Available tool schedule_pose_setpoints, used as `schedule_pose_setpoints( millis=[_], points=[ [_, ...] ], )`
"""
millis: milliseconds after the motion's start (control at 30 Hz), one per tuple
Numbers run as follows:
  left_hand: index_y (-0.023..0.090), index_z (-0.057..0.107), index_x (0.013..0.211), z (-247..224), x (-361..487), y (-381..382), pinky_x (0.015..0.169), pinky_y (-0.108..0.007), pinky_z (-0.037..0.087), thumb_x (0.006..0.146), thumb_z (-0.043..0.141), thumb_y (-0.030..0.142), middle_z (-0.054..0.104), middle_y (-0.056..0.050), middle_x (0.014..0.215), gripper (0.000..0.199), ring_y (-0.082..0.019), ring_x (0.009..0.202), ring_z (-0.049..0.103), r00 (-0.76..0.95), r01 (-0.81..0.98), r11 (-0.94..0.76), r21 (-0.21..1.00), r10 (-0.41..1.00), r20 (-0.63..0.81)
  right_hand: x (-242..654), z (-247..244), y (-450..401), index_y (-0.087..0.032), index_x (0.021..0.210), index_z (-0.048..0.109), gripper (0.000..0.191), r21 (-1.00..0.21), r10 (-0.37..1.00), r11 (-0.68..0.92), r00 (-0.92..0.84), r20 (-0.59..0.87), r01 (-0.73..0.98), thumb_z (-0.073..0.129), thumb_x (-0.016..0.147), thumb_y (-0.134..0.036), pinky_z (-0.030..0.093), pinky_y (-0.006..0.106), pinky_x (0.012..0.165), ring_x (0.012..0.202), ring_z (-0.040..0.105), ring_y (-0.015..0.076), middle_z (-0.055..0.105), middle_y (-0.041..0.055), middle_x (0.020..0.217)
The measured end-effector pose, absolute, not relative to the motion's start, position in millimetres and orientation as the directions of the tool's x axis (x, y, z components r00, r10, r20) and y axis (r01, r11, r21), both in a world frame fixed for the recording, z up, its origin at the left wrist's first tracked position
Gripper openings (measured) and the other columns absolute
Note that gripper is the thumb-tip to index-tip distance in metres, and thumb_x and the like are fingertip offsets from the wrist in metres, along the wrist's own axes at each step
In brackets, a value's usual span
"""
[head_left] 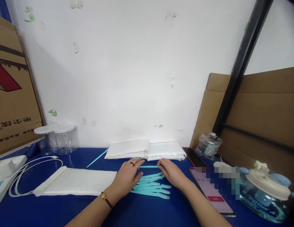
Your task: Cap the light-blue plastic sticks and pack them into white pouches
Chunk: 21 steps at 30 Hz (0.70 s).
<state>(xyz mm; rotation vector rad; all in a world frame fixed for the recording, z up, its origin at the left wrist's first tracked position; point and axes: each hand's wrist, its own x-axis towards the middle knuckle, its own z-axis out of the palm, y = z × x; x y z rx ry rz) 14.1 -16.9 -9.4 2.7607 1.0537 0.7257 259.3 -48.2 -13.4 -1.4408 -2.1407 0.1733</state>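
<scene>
Turquoise stick (pixel 150 166) has one end pinched by the right hand (pixel 171 171). Left hand (pixel 126 176) adjoins the other; closure indeterminable.

table (pixel 54 214): blue | sticks (pixel 151 190): turquoise | packets (pixel 129 149): white | bracelet (pixel 108 201): black, gold bead (pixel 103 195)

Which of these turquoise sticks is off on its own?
The turquoise stick slanting at the left end of the white packets by the wall. The others are gathered around your left hand and right hand.
</scene>
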Motion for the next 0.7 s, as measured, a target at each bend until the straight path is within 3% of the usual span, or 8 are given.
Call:
schedule_pose_setpoints(
  millis=[133, 233, 500, 700],
  points=[
    [0.023, 0.062, 0.096, -6.0, 20.6, -11.3, 0.077, -0.031, 0.040, 0.094, 0.037, 0.032, 0.067, -0.003, 0.089, 0.026, -0.020, 0.088, 0.059, 0.660, 0.683, -0.713, 0.161, 0.696, 0.282, 235.7, -6.6, -53.0, -0.021, 0.092, 0.051, 0.014, -0.402, 0.852, 0.494, -0.339, 0.398, 0.771, 0.038, 0.093, -0.018, 0.043, 0.027, 0.073, 0.082, 0.053, 0.0173, 0.056, 0.0038, 0.091],
    [0.021, 0.062, 0.085, -5.0, 17.6, -3.6, 0.072, -0.028, 0.038, 0.095, 0.035, 0.033, 0.067, -0.003, 0.083, 0.032, -0.019, 0.083, 0.060, 0.651, 0.700, -0.698, 0.148, 0.710, 0.269, 233.4, -8.8, -51.0, -0.021, 0.093, 0.051, 0.015, -0.399, 0.847, 0.499, -0.336, 0.412, 0.769, 0.037, 0.093, -0.017, 0.043, 0.027, 0.073, 0.083, 0.053, 0.0172, 0.056, 0.0043, 0.092],
    [0.030, 0.068, 0.096, -19.4, -12.9, 28.0, 0.073, -0.029, 0.038, 0.090, 0.044, 0.029, 0.067, -0.003, 0.087, 0.025, -0.020, 0.086, 0.059, 0.538, 0.798, -0.589, 0.125, 0.791, 0.291, 282.7, -29.4, -31.5, -0.019, 0.083, 0.061, 0.015, -0.328, 0.916, 0.314, -0.193, 0.351, 0.891, 0.048, 0.086, -0.014, 0.043, 0.030, 0.078, 0.086, 0.055, 0.0198, 0.060, 0.0056, 0.088],
    [0.032, 0.064, 0.108, -22.0, -14.9, 26.8, 0.081, -0.030, 0.038, 0.083, 0.054, 0.026, 0.065, -0.001, 0.102, 0.027, -0.021, 0.099, 0.055, 0.524, 0.789, -0.581, 0.198, 0.806, 0.277, 275.4, -18.6, -44.5, -0.023, 0.091, 0.066, 0.015, -0.427, 0.888, 0.416, -0.259, 0.379, 0.803, 0.053, 0.084, -0.018, 0.042, 0.029, 0.082, 0.091, 0.055, 0.0185, 0.061, 0.0037, 0.093]
  ],
)
